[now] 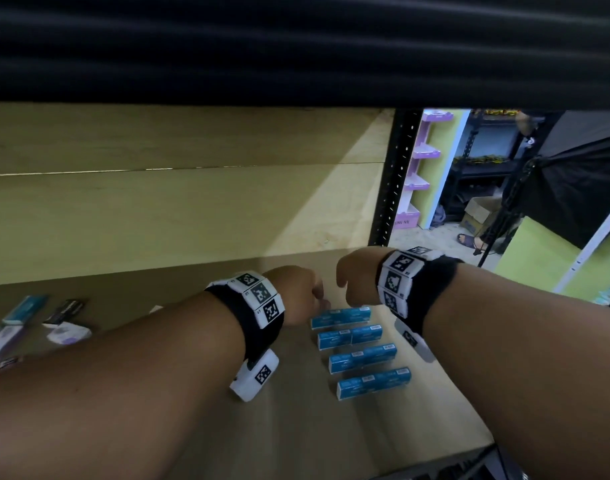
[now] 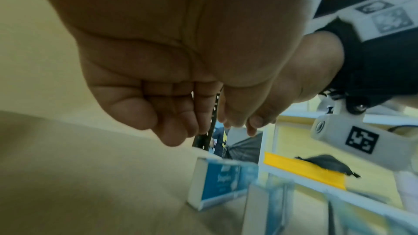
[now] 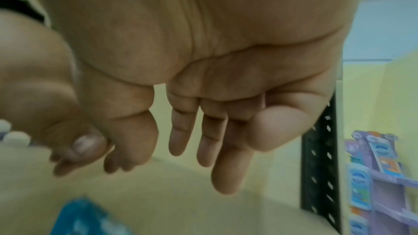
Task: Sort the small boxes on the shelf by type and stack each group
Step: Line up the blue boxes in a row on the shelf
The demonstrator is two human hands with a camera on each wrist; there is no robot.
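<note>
Left hand (image 1: 296, 292) hangs palm down above the shelf (image 1: 296, 445), fingers (image 2: 172, 128) loosely bent, holding nothing; its fingertips sit just over the far end of the blue boxes. Right hand (image 1: 357, 277) hovers just beside it, toward the shelf's right edge, fingers (image 3: 228, 172) relaxed and hanging down, likewise empty. The two hands are close together but apart. Each wrist carries a black band with white marker tiles (image 1: 262, 296) and a white camera pod (image 1: 256, 374) below.

Four blue boxes (image 1: 362, 353) lie flat on the shelf in a row running from near the hands toward the front edge, side by side with small gaps, not stacked. The farthest one (image 2: 217, 181) lies directly under the hands; whether a fingertip touches it cannot be told.

Near the shelf's left edge lies a loose group: a teal box (image 1: 24, 308), a dark box (image 1: 66, 310), and purple-and-white boxes (image 1: 68, 332), well apart from the blue row.

A black perforated post (image 1: 395, 178) stands at the shelf's far right corner, with a purple rack (image 1: 423, 168) beyond it.
</note>
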